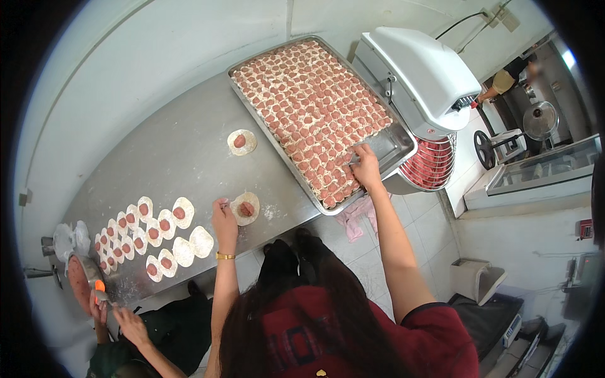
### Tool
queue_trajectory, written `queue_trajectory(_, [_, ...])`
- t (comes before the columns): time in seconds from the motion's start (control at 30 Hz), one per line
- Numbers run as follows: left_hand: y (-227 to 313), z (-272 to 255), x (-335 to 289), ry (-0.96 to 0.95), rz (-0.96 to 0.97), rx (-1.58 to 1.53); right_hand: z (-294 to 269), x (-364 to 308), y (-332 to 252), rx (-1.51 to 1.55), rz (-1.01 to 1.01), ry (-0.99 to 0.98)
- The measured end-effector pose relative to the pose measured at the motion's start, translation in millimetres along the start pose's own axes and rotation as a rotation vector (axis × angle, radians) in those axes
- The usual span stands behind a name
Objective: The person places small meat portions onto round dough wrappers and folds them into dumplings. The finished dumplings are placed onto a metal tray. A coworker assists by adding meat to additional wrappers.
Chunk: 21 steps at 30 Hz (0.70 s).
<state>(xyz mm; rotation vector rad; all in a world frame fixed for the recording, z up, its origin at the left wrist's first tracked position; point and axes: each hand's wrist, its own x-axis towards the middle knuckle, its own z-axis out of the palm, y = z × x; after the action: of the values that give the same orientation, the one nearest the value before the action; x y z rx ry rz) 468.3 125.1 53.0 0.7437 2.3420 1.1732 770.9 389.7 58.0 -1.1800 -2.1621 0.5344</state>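
My left hand is over the steel table, its fingers curled together beside a round dough wrapper with a lump of reddish meat filling. Whether the fingertips grip the wrapper's edge is hard to see. My right hand reaches into a large metal tray, fingers bent down at the edge of the rows of small filled dumplings; what lies under them is hidden. Farther up the table sits another wrapper with filling. Several filled wrappers and a few bare ones lie at the left.
A co-worker's hands hold a spoon and an orange-coloured item by a bowl of meat filling at the lower left. A white mixer with a wire guard stands behind the tray. A pink cloth hangs below the tray's near edge.
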Motion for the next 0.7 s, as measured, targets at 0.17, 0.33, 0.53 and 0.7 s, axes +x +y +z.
queue_trajectory(0.17, [8, -18, -1, 0.058, 0.064, 0.186, -6, 0, -7, -0.017, 0.088, -0.11])
queue_trajectory(0.33, [37, -3, -12, 0.127, 0.307, 0.187, -12, 4, -4, 0.03, -0.022, -0.142])
queue_trajectory(0.53, [116, 57, -35, 0.066, 0.441, 0.178, -26, 10, 14, 0.057, -0.096, -0.23])
queue_trajectory(0.7, [169, 114, -44, -0.049, 0.537, 0.26, -38, 12, 29, 0.153, -0.048, -0.265])
